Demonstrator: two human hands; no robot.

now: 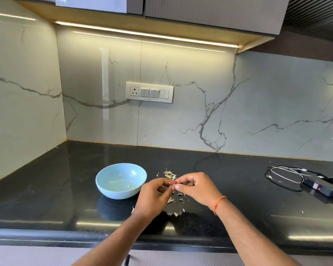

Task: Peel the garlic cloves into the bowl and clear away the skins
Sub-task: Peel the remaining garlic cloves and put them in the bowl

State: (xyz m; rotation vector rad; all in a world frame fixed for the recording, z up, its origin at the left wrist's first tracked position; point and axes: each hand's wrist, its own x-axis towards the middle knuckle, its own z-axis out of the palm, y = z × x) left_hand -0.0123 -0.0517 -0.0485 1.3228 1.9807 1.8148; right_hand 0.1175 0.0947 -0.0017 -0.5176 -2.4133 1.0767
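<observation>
A light blue bowl [121,180] stands on the black counter [46,189], with a few small pale bits on its bottom. Just right of it, my left hand [154,196] and my right hand [196,187] meet fingertip to fingertip over the counter, both pinching one small garlic clove [171,185] that is mostly hidden by the fingers. Loose garlic skins [178,198] lie scattered under and around the hands. A small heap of skins and root [169,174] sits just behind the hands.
A black power adapter [321,188] with coiled white and black cables [284,174] lies at the far right of the counter. The marble backsplash carries a switch panel [149,92]. The counter's front edge runs just below my wrists.
</observation>
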